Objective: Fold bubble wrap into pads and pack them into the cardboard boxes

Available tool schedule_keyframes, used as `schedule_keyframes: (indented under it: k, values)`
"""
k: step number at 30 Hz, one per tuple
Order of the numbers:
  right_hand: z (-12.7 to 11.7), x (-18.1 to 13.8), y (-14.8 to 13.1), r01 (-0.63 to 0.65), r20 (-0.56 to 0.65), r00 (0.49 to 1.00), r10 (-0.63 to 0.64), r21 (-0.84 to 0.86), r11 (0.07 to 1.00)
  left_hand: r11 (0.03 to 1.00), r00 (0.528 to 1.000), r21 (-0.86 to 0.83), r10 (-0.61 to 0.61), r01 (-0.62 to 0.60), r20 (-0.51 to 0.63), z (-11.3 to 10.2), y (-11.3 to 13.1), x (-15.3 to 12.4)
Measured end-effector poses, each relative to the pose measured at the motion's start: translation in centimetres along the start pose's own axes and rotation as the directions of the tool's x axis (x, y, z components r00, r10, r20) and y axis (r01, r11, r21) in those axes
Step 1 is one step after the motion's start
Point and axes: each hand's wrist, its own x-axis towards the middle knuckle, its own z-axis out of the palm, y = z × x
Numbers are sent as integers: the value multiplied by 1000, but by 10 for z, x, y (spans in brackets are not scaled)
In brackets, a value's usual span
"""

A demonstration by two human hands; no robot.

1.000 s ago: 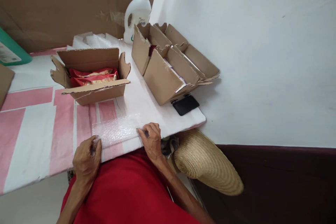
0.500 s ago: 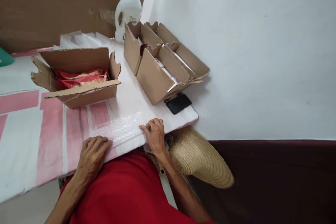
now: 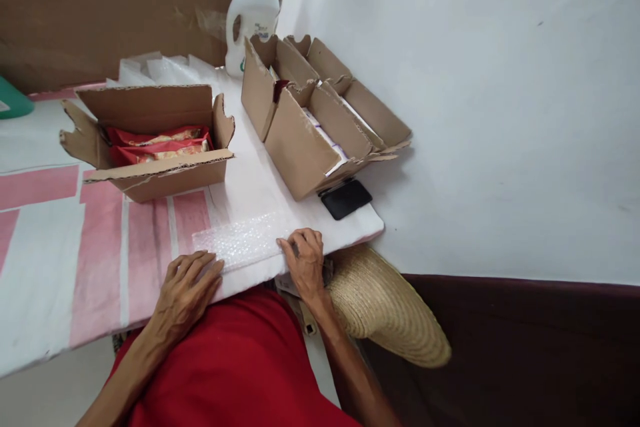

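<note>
A flat, clear strip of bubble wrap (image 3: 245,239) lies along the front edge of the table, between my two hands. My left hand (image 3: 187,283) rests at its left end, fingers stretched out and lying on it, thumb hidden. At the right end, my right hand (image 3: 305,259) has its fingers curled and its thumb pointing left, closed on the wrap's edge. Behind the strip, to the left, stands an open cardboard box (image 3: 175,185) with red printed packets (image 3: 173,147) inside.
Several open cardboard boxes (image 3: 287,153) with contents stand together at the right by the wall. A black phone (image 3: 346,199) lies before them. Behind are a white jug (image 3: 255,10) and clear plastic sheets (image 3: 165,70). A straw hat (image 3: 385,300) hangs below the table corner (image 3: 373,220).
The whole view has shifted slightly. My left hand's fingers have slid a little over the left end of the bubble wrap. My right hand stays at the right end.
</note>
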Motion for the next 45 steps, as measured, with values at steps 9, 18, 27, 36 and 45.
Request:
schedule_keyframes:
  k: [9,18,27,36,45]
  values:
    - [3,0,1,-1,-16,1000,0,-44,999,1000,1000,-12,-14,14,-4,8,-3,-4]
    - [-1,-10,-23,333,17,942,-334,-116,936,984,987,97,139,-147,82,5,-18,-5]
    - [-1,-30,16,333,278,919,-280,-165,928,963,965,73,258,-261,45,4,-32,-1]
    - [15,19,7,464,426,818,-387,-90,881,971,974,89,226,-223,-25,-14,-4,-1]
    - [-8,30,-21,728,435,619,-654,-4,686,990,993,74,120,-120,11,-9,22,-4]
